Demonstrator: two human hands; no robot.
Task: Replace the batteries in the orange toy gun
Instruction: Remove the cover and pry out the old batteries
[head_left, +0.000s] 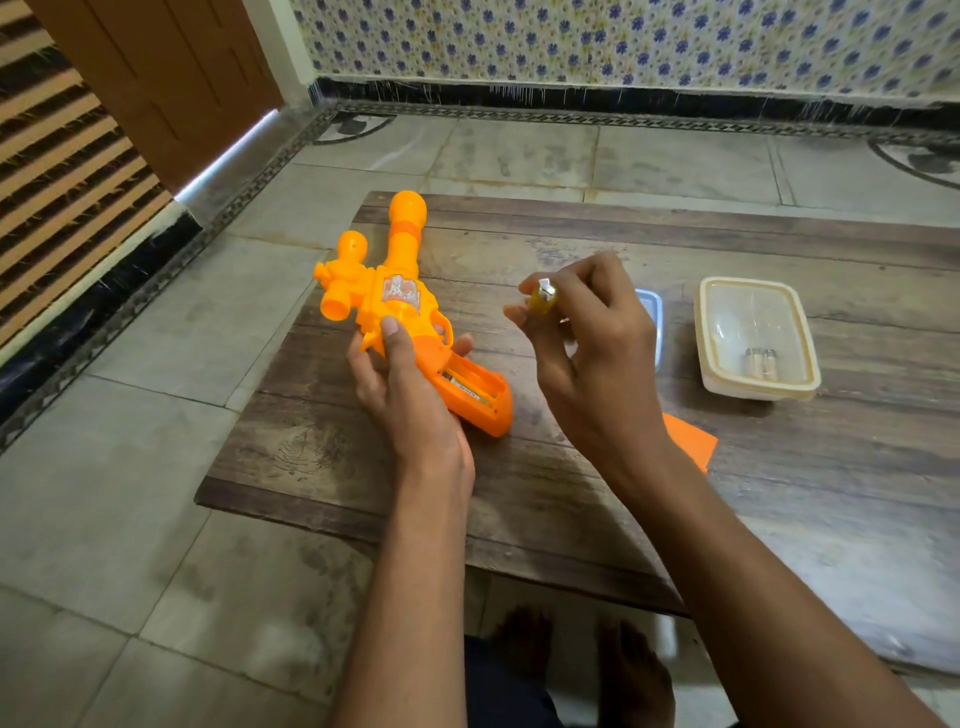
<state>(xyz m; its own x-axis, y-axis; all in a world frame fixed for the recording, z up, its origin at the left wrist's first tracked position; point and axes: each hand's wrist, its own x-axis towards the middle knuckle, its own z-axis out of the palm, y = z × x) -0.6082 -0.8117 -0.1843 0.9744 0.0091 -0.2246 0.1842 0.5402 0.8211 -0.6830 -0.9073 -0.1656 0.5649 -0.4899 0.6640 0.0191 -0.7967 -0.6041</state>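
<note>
One toy gun (395, 301), one battery (543, 301) held.

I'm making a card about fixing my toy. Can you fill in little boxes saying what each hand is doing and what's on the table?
left hand: holds the toy gun on the table
right hand: pinches a battery above the table
battery slot: open, one battery inside
orange cover: lies by the right wrist
plastic box: lid on, batteries inside
</note>
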